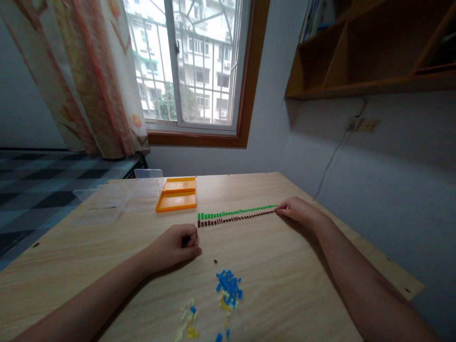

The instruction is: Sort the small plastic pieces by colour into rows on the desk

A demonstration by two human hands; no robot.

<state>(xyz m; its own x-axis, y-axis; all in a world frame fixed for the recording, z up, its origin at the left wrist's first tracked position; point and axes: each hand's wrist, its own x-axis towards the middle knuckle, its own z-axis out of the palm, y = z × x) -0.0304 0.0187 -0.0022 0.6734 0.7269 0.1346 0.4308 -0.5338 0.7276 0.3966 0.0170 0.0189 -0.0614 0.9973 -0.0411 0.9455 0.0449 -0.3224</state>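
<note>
Two long rows of small toy bricks run side by side across the table, a green row [237, 212] behind a brown row [228, 220]. At the right end of the brown row, my right hand [294, 210] pinches a tiny brown brick, mostly covered by the fingertips. My left hand [183, 243] rests on the table by the rows' left end, its fingers curled into a loose fist with nothing visible in it. One loose brown brick [215, 261] lies in front of the rows. Closer to me is a heap of blue bricks [230, 285], with some yellow bricks [192, 332] and pale ones about it.
An orange divided tray [176, 208] stands at the back of the wooden table [142, 294]. Left of it are clear plastic boxes [107, 204]. A window, curtain, checked bed [71, 175] and wall shelf [356, 57] surround the table.
</note>
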